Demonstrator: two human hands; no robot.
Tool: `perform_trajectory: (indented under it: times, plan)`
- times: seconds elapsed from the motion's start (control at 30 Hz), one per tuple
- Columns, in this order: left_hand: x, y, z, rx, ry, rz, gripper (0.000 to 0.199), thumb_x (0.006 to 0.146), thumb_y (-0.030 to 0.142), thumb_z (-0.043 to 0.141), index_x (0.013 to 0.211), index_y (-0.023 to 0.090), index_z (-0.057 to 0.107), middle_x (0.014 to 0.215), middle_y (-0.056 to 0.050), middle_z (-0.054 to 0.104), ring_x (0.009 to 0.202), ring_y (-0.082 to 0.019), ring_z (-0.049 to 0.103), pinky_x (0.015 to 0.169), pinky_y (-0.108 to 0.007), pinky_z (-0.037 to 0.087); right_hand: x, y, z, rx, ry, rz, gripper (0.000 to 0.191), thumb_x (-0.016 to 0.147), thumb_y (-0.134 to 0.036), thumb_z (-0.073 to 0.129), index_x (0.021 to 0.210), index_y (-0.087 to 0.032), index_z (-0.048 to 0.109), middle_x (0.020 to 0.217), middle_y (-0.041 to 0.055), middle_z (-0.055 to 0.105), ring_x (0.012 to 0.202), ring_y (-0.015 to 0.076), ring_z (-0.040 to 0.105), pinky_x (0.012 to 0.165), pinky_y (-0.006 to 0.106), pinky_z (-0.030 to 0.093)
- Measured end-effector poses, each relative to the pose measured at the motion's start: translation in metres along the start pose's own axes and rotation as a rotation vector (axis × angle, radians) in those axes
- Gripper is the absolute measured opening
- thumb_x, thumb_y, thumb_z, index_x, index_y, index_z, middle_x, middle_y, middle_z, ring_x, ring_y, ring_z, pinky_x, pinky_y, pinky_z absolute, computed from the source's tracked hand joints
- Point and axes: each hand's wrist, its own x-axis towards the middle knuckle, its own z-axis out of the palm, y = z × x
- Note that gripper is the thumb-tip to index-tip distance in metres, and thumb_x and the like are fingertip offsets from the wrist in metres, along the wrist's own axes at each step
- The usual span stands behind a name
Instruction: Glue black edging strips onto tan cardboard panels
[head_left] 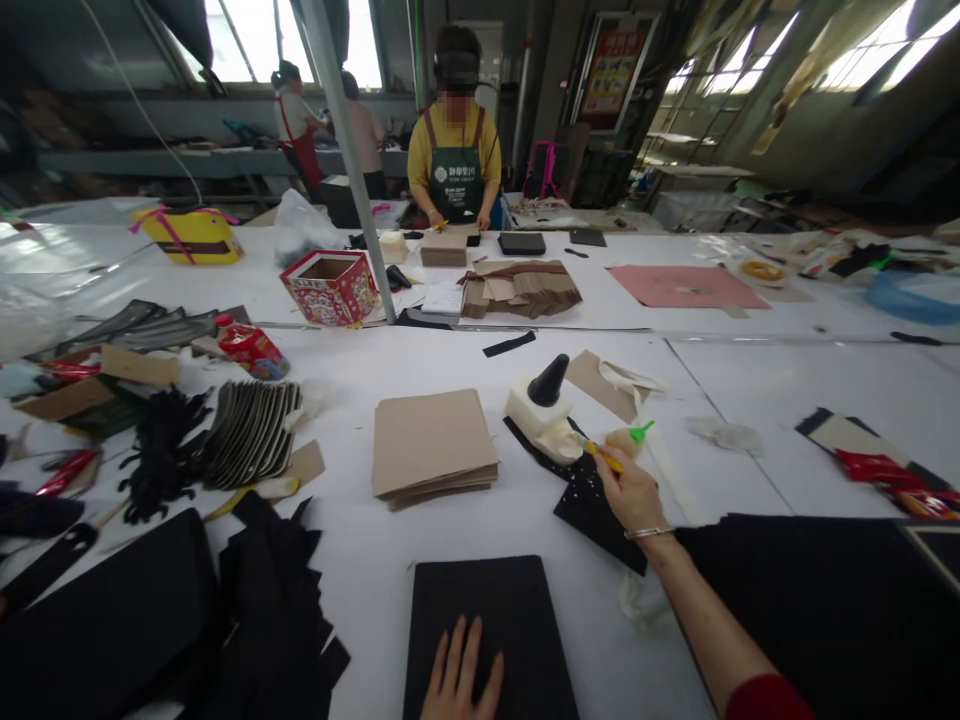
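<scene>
My left hand [461, 672] lies with spread fingers on a black rectangular board [484, 590] at the table's near edge. To the right, my right hand [630, 492] is closed round a yellow-handled brush [606, 458]. The brush's tip reaches the cream-coloured glue mass at the mouth of a white container [536, 410] with a black cone on top. Black pieces with white specks [592, 505] lie under and beside the container. A stack of grey-brown cardboard sheets [435, 445] sits left of it, beyond the black board.
Black strips [274, 610] and a fanned stack of dark curved pieces [251, 435] lie at left. Black sheets [817, 600] cover the near right. A metal post [349, 150] rises beside a red patterned box [330, 288]. Across the table stands a person in an apron [454, 170].
</scene>
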Motion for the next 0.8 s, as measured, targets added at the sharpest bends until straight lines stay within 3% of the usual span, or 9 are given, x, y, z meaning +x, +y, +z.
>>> perform_trajectory:
  times: [0.13, 0.27, 0.33, 0.4, 0.53, 0.6, 0.67, 0.73, 0.8]
  plan:
    - [0.001, -0.013, -0.006, 0.003, 0.039, 0.126, 0.057, 0.083, 0.050, 0.049, 0.134, 0.027, 0.036, 0.124, -0.014, 0.057, 0.116, -0.030, 0.051, 0.089, -0.039, 0.049, -0.004, -0.015, -0.002, -0.006, -0.185, -0.141, 0.032, 0.068, -0.053, 0.059, 0.080, -0.025, 0.068, 0.087, 0.0053, 0.069, 0.086, 0.0255, 0.061, 0.083, 0.037, 0.045]
    - [-0.002, -0.012, -0.008, 0.030, 0.064, 0.116, 0.053, 0.083, 0.043, 0.051, 0.132, 0.028, 0.038, 0.123, -0.013, 0.058, 0.114, -0.030, 0.052, 0.088, -0.039, 0.049, -0.022, -0.026, -0.019, -0.012, -0.122, -0.083, 0.035, 0.078, -0.051, 0.051, 0.090, -0.022, 0.065, 0.076, 0.0050, 0.067, 0.070, 0.0222, 0.060, 0.070, 0.036, 0.047]
    - [-0.007, -0.008, 0.001, 0.004, 0.091, 0.070, 0.050, 0.082, 0.044, 0.052, 0.129, 0.030, 0.042, 0.124, -0.010, 0.058, 0.116, -0.031, 0.051, 0.090, -0.041, 0.048, -0.034, -0.035, -0.026, 0.176, -0.039, 0.037, 0.035, 0.079, -0.050, 0.053, 0.092, -0.020, 0.063, 0.065, 0.0021, 0.062, 0.058, 0.0182, 0.056, 0.058, 0.032, 0.046]
    - [-0.011, -0.004, 0.014, -0.023, 0.138, 0.012, 0.044, 0.081, 0.040, 0.055, 0.124, 0.033, 0.047, 0.123, -0.005, 0.059, 0.116, -0.029, 0.051, 0.092, -0.041, 0.047, -0.046, -0.049, -0.030, 0.525, 0.024, 0.182, 0.033, 0.075, -0.048, 0.061, 0.090, -0.019, 0.063, 0.060, -0.0003, 0.057, 0.054, 0.0151, 0.052, 0.051, 0.028, 0.044]
    - [-0.003, -0.011, 0.025, -0.042, 0.255, -0.045, 0.032, 0.081, 0.022, 0.055, 0.110, 0.034, 0.057, 0.113, 0.003, 0.065, 0.105, -0.018, 0.059, 0.087, -0.029, 0.049, -0.055, -0.090, -0.026, 1.008, -0.045, 0.378, 0.028, 0.067, -0.040, 0.073, 0.085, -0.019, 0.066, 0.058, -0.0018, 0.053, 0.052, 0.0117, 0.046, 0.047, 0.026, 0.044]
    - [0.015, -0.024, 0.015, -0.075, 0.258, -0.055, 0.034, 0.080, 0.020, 0.056, 0.113, 0.028, 0.056, 0.113, 0.001, 0.065, 0.106, -0.017, 0.059, 0.088, -0.027, 0.049, -0.052, -0.114, -0.018, 1.079, -0.101, 0.408, 0.026, 0.065, -0.036, 0.076, 0.084, -0.021, 0.067, 0.060, -0.0021, 0.053, 0.051, 0.0103, 0.043, 0.047, 0.025, 0.044]
    - [0.042, -0.041, -0.007, -0.157, 0.200, -0.048, 0.050, 0.077, 0.029, 0.059, 0.124, 0.020, 0.048, 0.124, -0.006, 0.058, 0.115, -0.022, 0.052, 0.093, -0.032, 0.047, -0.046, -0.139, -0.005, 1.107, -0.163, 0.390, 0.022, 0.065, -0.034, 0.077, 0.080, -0.021, 0.067, 0.063, -0.0022, 0.052, 0.052, 0.0095, 0.041, 0.046, 0.025, 0.042]
    - [0.073, -0.059, -0.034, -0.272, 0.118, -0.104, 0.071, 0.073, 0.040, 0.061, 0.134, 0.015, 0.035, 0.138, -0.011, 0.043, 0.126, -0.028, 0.040, 0.099, -0.040, 0.043, -0.037, -0.162, 0.013, 1.104, -0.247, 0.339, 0.022, 0.066, -0.036, 0.076, 0.078, -0.020, 0.067, 0.060, -0.0029, 0.049, 0.052, 0.0096, 0.039, 0.046, 0.024, 0.040]
    - [0.103, -0.078, -0.058, -0.344, 0.072, -0.204, 0.076, 0.075, 0.038, 0.059, 0.139, 0.014, 0.025, 0.147, -0.010, 0.028, 0.133, -0.029, 0.026, 0.106, -0.045, 0.036, -0.026, -0.185, 0.033, 1.073, -0.356, 0.277, 0.025, 0.068, -0.039, 0.074, 0.081, -0.018, 0.067, 0.055, -0.0042, 0.045, 0.051, 0.0100, 0.037, 0.047, 0.024, 0.038]
